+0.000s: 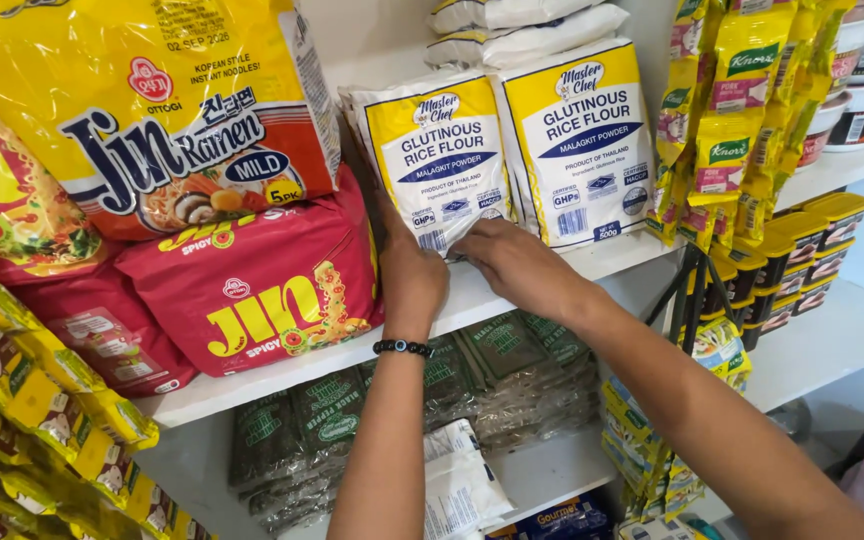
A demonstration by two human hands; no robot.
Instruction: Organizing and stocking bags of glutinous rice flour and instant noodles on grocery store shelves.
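Two white and yellow flour bags stand upright side by side on a white shelf (482, 290). My left hand (410, 272) presses against the lower left side of the left flour bag (437, 150), a black bead bracelet on its wrist. My right hand (512, 258) pinches the bottom edge of that same bag, just left of the right flour bag (577, 140). Both forearms reach up from the bottom of the view.
Red noodle multipacks (252, 290) lie left of the flour, with a yellow noodle multipack (152, 110) on top. Hanging yellow sachet strips (722, 130) dangle at the right. Dark spice packets (492, 360) fill the shelf below. Stacked tubs (812, 250) sit at the far right.
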